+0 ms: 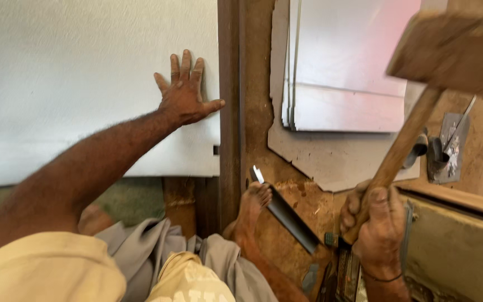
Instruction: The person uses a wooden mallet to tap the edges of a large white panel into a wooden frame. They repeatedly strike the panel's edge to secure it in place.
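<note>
While the left hand (pixel 187 92) lies flat with its fingers spread on a large pale metal sheet (pixel 74 84) filling the upper left of the frame, the right hand (pixel 377 223) at lower right is clenched around the wooden handle of a mallet (pixel 420 100). The mallet's blocky wooden head sits raised at the upper right corner, the handle slanting down to the fist. The left arm reaches straight out from lower left, palm pressing the sheet just beside a dark steel bar (pixel 229 112) running vertically through the centre. A bare foot (pixel 252 207) rests on the brown floor near the bar's lower end, touching a dark flat metal strip (pixel 286 215). A stack of cut metal sheets (pixel 347 67) lies at upper centre, on a flat board.
</note>
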